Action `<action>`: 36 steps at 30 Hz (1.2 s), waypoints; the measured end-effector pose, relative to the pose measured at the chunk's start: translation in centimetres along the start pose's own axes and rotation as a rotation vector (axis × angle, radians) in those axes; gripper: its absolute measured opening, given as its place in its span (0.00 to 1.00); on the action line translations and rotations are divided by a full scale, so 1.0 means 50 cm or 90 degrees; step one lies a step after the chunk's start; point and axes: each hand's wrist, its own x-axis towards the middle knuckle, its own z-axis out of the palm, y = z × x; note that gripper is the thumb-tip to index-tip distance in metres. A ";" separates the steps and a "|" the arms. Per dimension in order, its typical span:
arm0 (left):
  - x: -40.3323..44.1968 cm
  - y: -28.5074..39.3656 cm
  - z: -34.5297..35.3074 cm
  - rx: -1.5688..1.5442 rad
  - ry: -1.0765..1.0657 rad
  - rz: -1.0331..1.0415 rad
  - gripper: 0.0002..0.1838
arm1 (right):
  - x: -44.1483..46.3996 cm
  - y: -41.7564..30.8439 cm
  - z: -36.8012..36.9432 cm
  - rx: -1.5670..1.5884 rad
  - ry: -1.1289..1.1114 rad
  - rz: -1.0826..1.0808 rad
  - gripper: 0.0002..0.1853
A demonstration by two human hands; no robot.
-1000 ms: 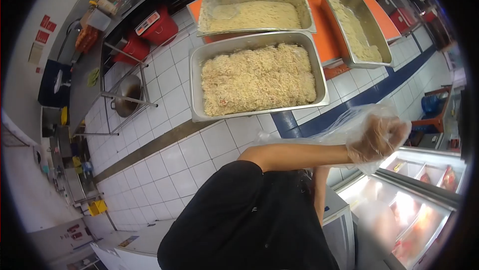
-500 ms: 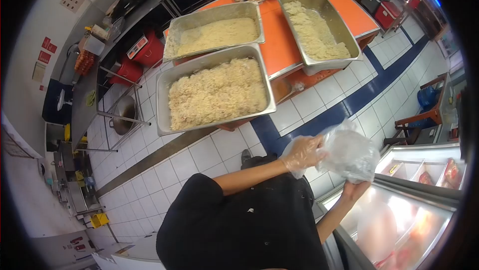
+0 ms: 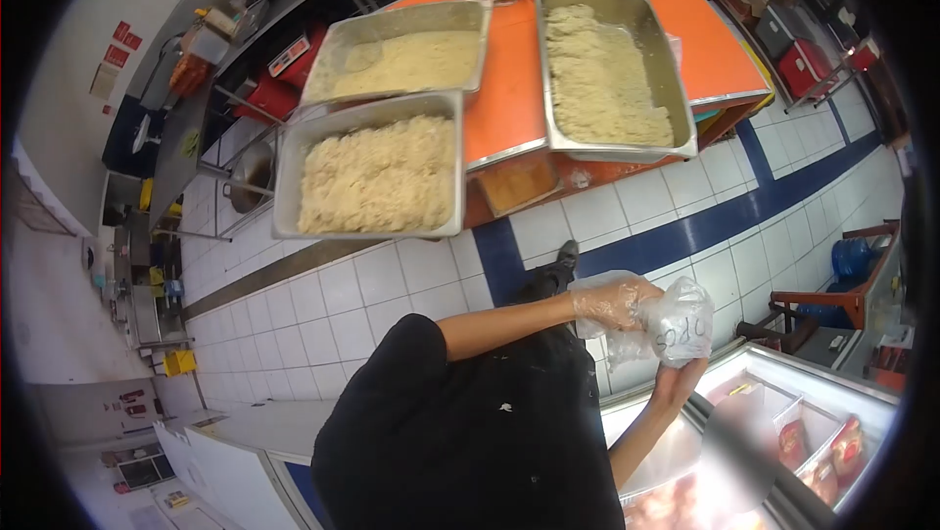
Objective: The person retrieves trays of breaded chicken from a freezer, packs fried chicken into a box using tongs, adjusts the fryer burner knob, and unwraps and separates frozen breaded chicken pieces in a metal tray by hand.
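My left hand point(image 3: 615, 305), in a clear plastic glove, has its fingers closed on the gathered side of a clear plastic bag point(image 3: 682, 322). Dark handwritten marks show on the bag's side. Beneath it, my bare right hand point(image 3: 680, 380) grips the lower part, its fingers partly hidden by the plastic. Loose clear plastic hangs below my left wrist. Both hands are over the floor, beside a lit, open freezer point(image 3: 754, 359).
Three metal trays hold pale crumbly food: front left point(image 3: 286, 182), behind it point(image 3: 318, 65) and right point(image 3: 678, 99). They are at the orange table point(image 3: 509, 89). Wrapped items lie in the freezer. A wooden rack point(image 3: 867, 285) stands at right, a wok point(image 3: 257, 172) at left.
My left hand has come down from its raised position at the right. Both hands now hold the bag, which has turned to show its writing. The view has shifted, and the trays appear further left.
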 end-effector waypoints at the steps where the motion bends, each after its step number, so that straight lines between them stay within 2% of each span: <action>1: 0.048 -0.017 -0.001 0.016 0.043 -0.001 0.32 | 0.017 -0.020 0.012 -0.004 0.015 -0.055 0.20; 2: 0.101 0.017 -0.017 0.009 0.027 0.011 0.32 | 0.057 -0.045 0.007 -0.003 0.025 -0.074 0.20; 4: 0.199 0.076 -0.057 -0.020 0.000 -0.149 0.26 | 0.144 -0.082 -0.016 -0.469 0.078 -0.248 0.18; 5: 0.247 0.067 -0.054 -0.059 0.031 -0.089 0.22 | 0.193 -0.090 -0.038 -0.474 0.103 -0.276 0.17; 6: 0.301 0.046 -0.043 -0.070 0.012 -0.085 0.22 | 0.243 -0.092 -0.059 -0.478 0.126 -0.302 0.15; 8: 0.424 -0.005 -0.005 -0.130 0.225 0.018 0.25 | 0.309 -0.107 -0.067 -0.445 0.101 -0.246 0.16; 9: 0.488 -0.025 0.006 -0.139 0.243 0.044 0.26 | 0.343 -0.123 -0.053 -0.447 0.105 -0.257 0.16; 10: 0.554 -0.026 0.001 -0.140 0.237 0.054 0.26 | 0.368 -0.132 -0.007 -0.508 0.147 -0.330 0.19; 11: 0.606 -0.028 0.002 -0.172 0.245 0.027 0.26 | 0.390 -0.150 0.020 -0.568 0.197 -0.395 0.21; 12: 0.642 -0.030 0.013 -0.205 0.249 -0.012 0.25 | 0.413 -0.179 0.027 -0.568 0.214 -0.388 0.21; 14: 0.727 -0.034 0.017 -0.245 0.198 -0.048 0.25 | 0.476 -0.226 0.053 -0.503 0.245 -0.447 0.25; 15: 0.773 -0.038 0.008 -0.285 0.159 -0.068 0.25 | 0.495 -0.253 0.070 -0.476 0.208 -0.424 0.32; 16: 0.817 -0.046 0.001 -0.273 0.144 -0.067 0.25 | 0.528 -0.262 0.044 -0.459 0.218 -0.429 0.32; 18: 0.911 -0.066 0.009 -0.204 0.155 -0.065 0.24 | 0.597 -0.290 -0.032 -0.374 0.169 -0.334 0.37; 19: 0.956 -0.070 0.011 -0.207 0.155 -0.128 0.22 | 0.616 -0.334 0.018 -0.548 0.158 -0.282 0.43; 20: 1.005 -0.097 0.023 -0.204 0.136 -0.125 0.22 | 0.647 -0.359 0.052 -0.539 0.173 -0.290 0.43; 22: 1.111 -0.147 0.042 -0.241 0.129 -0.145 0.21 | 0.728 -0.413 0.085 -0.683 0.085 -0.287 0.44; 23: 1.161 -0.150 0.046 -0.236 0.128 -0.142 0.21 | 0.774 -0.438 0.081 -0.681 0.121 -0.290 0.46; 24: 1.210 -0.152 0.047 -0.164 0.066 -0.168 0.22 | 0.826 -0.469 0.078 -0.675 0.117 -0.294 0.46; 25: 1.264 -0.144 0.048 -0.095 0.006 -0.195 0.23 | 0.876 -0.505 0.073 -0.573 0.144 -0.286 0.46; 26: 1.324 -0.152 0.047 -0.090 0.006 -0.192 0.23 | 0.924 -0.543 0.066 -0.470 0.171 -0.278 0.45; 28: 1.457 -0.184 0.041 -0.057 -0.065 -0.207 0.28 | 1.039 -0.593 0.014 -0.450 0.204 -0.333 0.43; 30: 1.569 -0.187 -0.009 0.020 -0.107 -0.214 0.29 | 1.153 -0.659 -0.022 -0.369 0.190 -0.285 0.39; 31: 1.611 -0.172 -0.044 0.029 -0.123 -0.248 0.28 | 1.183 -0.721 0.002 -0.405 0.125 -0.271 0.36; 32: 1.647 -0.176 -0.076 0.030 -0.126 -0.246 0.28 | 1.234 -0.759 -0.001 -0.403 0.127 -0.273 0.36; 35: 1.708 -0.245 -0.135 -0.222 0.117 -0.379 0.22 | 1.348 -0.855 -0.055 -0.384 0.092 -0.092 0.30; 36: 1.723 -0.263 -0.161 -0.171 0.137 -0.395 0.22 | 1.397 -0.868 -0.093 -0.397 0.088 -0.091 0.30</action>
